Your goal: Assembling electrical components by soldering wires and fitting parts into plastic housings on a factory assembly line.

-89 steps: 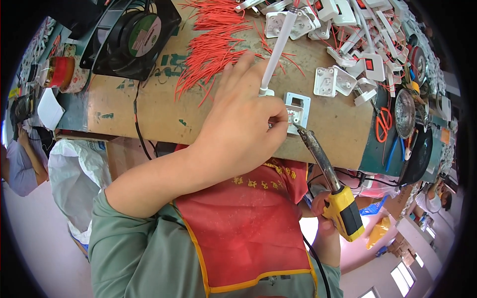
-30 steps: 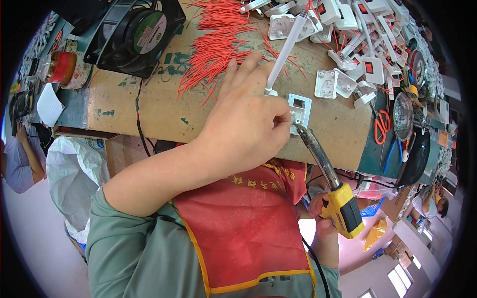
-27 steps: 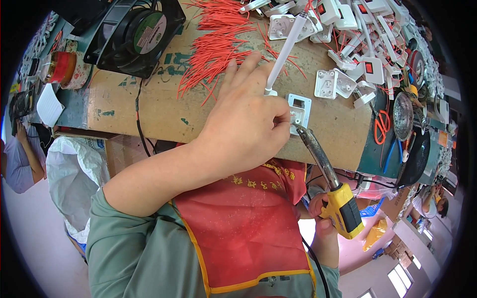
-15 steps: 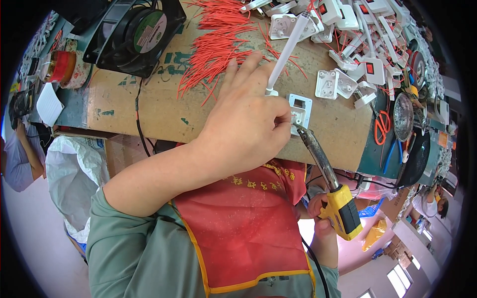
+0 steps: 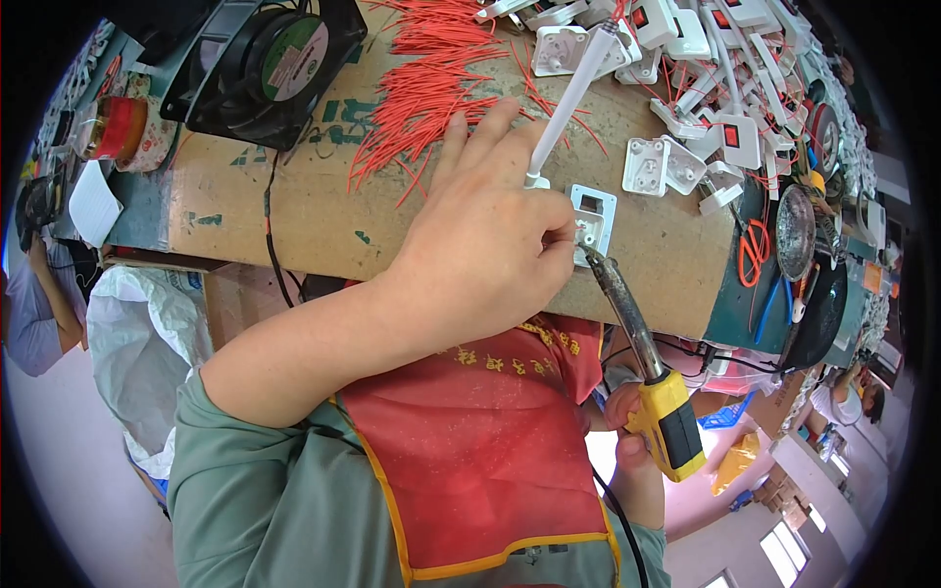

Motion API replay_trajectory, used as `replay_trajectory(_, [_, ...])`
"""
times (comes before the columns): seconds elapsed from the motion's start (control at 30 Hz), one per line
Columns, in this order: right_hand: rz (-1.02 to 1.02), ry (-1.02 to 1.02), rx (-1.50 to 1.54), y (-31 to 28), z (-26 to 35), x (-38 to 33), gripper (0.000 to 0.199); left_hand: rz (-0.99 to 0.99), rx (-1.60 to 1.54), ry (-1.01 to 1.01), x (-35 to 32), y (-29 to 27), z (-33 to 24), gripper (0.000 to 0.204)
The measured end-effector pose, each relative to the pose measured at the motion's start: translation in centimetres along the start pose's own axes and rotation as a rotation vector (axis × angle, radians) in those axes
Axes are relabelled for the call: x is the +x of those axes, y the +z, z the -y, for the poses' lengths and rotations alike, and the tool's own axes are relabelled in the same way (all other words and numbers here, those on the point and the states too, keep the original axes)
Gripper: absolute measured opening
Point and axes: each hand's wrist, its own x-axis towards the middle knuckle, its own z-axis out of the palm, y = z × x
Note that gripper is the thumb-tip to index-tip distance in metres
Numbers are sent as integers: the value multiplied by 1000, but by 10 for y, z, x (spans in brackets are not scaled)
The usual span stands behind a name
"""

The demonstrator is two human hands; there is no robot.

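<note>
A small white plastic housing (image 5: 594, 211) with a square opening lies on the table by my left fingertips. My left hand (image 5: 485, 230) rests over the board, thumb and forefinger pinched at the housing's left edge; what they pinch is hidden. The other fingers stretch toward a pile of thin red wires (image 5: 426, 103). A slim white tube (image 5: 573, 103) slants up from beside the knuckles. My right hand (image 5: 635, 456) is closed round the yellow and black handle of a soldering iron (image 5: 635, 323), partly hidden behind it. The iron's bent tip meets the housing's lower edge, close to my left fingertips.
A black fan (image 5: 260, 73) stands at the far left. White housings with red switches (image 5: 730, 137) heap at the far right. Orange-handled scissors (image 5: 753, 253), blue-handled pliers (image 5: 774, 306) and a round metal dish (image 5: 795, 230) lie at the right. A white sack (image 5: 147, 353) hangs below the left edge.
The soldering iron's handle has dipped slightly, with its tip still at the housing. My left hand has barely moved.
</note>
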Motion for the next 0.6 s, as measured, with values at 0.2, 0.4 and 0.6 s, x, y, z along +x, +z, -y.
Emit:
replay_trajectory(0.2, [14,-44,-30,-3,-6,-2,34,-8,4,-3,-1,2,0,6])
replay_trajectory(0.4, [56,45,-69,-15,-15,-18,74,-5,3,-3,0,1,0,6])
replay_trajectory(0.6, [-4,-45,-79,-2,-5,-3,38,-10,10,-6,-1,3,0,6])
